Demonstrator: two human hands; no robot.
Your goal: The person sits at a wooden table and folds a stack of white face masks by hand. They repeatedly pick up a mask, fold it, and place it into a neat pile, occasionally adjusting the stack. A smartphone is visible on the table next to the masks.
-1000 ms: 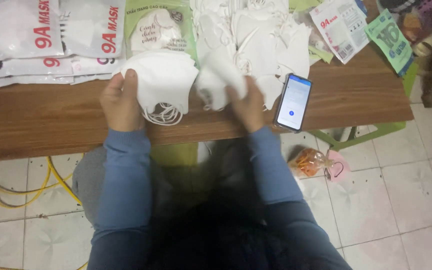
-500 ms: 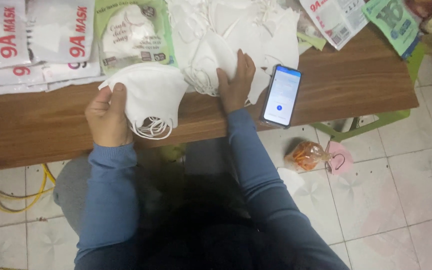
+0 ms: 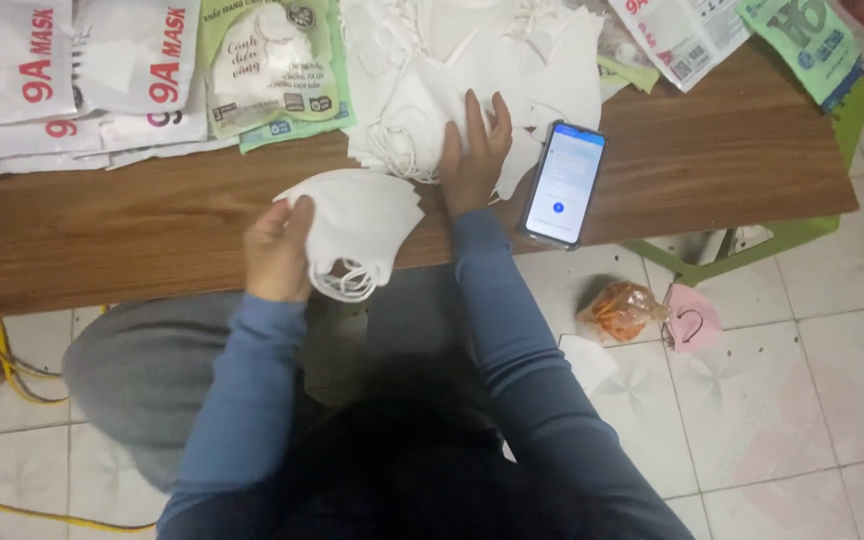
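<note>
You're gathering: your left hand (image 3: 277, 250) is gripping a small stack of white folded fabric face masks (image 3: 357, 225) at the near edge of the brown wooden bench (image 3: 712, 150), fingers (image 3: 297, 215) curled and pinching the stack's left edge, ear loops dangling off the front of the bench. Your right hand (image 3: 472, 150) is lying flat on the loose heap of white masks (image 3: 452, 70) further back, fingers spread and pressing down, not yet pinching anything.

My read: you're mid-pick of the next mask. Next move calls for separating a single mask off the heap without snagging tangled loops, then adding it squarely to the held stack.

The stack is looking soft, thin, roughly aligned, loops bunching at the bottom.

A black smartphone with a lit screen (image 3: 564, 183) is sitting just right of your right hand. At the far left, white and green sealed mask packets (image 3: 152, 70) are lying flat.
</note>
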